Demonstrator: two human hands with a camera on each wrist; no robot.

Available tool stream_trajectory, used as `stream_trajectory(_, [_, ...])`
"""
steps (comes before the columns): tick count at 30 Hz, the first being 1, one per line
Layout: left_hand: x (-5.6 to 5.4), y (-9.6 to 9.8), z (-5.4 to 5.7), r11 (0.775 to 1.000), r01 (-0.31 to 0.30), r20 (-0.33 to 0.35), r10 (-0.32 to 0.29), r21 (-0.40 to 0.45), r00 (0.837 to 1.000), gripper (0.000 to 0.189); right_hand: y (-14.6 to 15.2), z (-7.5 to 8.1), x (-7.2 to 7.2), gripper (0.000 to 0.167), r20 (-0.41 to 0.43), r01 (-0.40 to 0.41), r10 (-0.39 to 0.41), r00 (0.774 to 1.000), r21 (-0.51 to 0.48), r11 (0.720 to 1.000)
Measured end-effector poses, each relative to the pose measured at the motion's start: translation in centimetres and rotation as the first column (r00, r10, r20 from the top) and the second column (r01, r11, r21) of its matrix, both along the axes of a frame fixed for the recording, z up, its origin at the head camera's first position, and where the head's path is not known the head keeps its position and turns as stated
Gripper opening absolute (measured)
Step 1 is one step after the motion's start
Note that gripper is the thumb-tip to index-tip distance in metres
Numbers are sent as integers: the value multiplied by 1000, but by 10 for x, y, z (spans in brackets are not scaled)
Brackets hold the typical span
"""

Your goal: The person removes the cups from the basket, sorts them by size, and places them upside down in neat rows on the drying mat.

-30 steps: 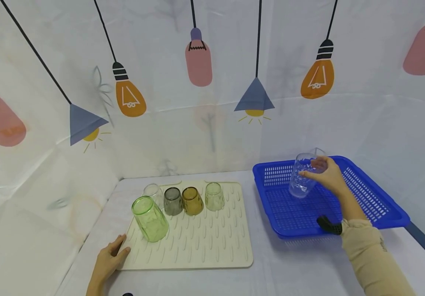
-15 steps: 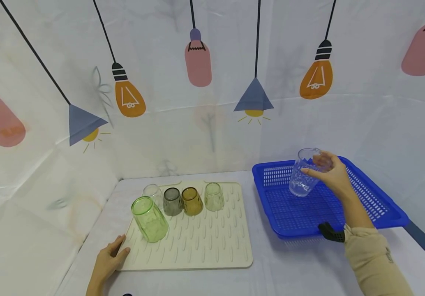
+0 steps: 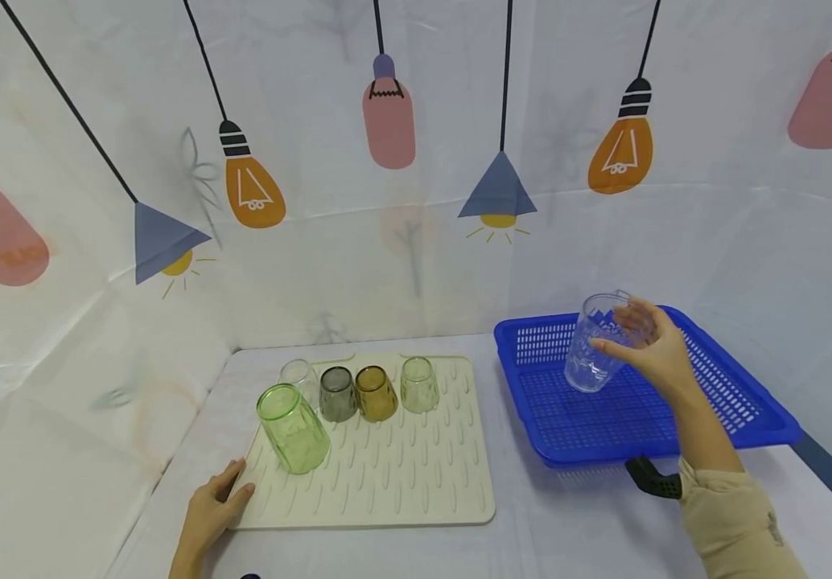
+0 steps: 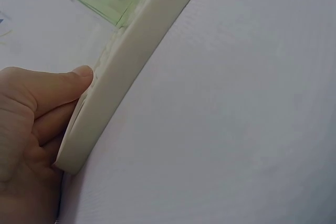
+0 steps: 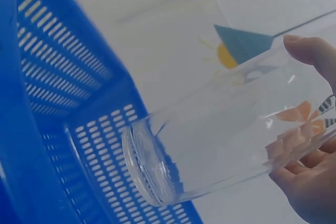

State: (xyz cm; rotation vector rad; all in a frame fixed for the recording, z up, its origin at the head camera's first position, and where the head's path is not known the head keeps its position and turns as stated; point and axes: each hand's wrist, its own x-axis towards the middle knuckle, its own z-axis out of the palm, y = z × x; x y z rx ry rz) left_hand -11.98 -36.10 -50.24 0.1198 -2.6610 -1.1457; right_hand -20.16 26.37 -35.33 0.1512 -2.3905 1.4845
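A tall clear glass (image 3: 590, 354) is held in my right hand (image 3: 651, 346), thumb on one side and fingers on the other. It leans over the blue plastic basket (image 3: 546, 442), and a small clear piece projects near its upper rim. In the right wrist view the thick base of the glass overlaps the basket's slotted wall. My left hand (image 3: 212, 507) grips the front left corner of a cream drying mat (image 3: 387, 482). Its thumb (image 4: 82, 72) lies on the mat's upper edge, its other fingers along the side. A large green glass (image 3: 294, 430) stands on the mat close by.
Along the mat's back stand a clear glass (image 3: 298, 375), a grey glass (image 3: 339, 396), an amber glass (image 3: 376, 394) and a pale green glass (image 3: 419, 386). A white tablecloth (image 3: 532, 531) covers the table. Behind rises a white sheet (image 3: 445, 265) printed with lamps.
My right hand has shifted slightly right, still holding the clear glass, whose tilt has changed a little. My left hand, the mat and the glasses on it stay put.
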Motion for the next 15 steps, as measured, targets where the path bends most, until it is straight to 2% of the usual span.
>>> stream_trajectory(6, [1,1,1,999,-38,24,38,-4,999,52,-13,5,14,84,-49,-25,23,999,-31,999])
stream_trajectory(10, [1,0,1,999,-49,54,49,-4,997,53,-21,4,21,83,-60,-43,40,997,-57,997])
stream_trajectory(15, [1,1,1,999,-49,61,49,-8,997,54,-29,4,30,82,-78,-55,51,996,-52,997])
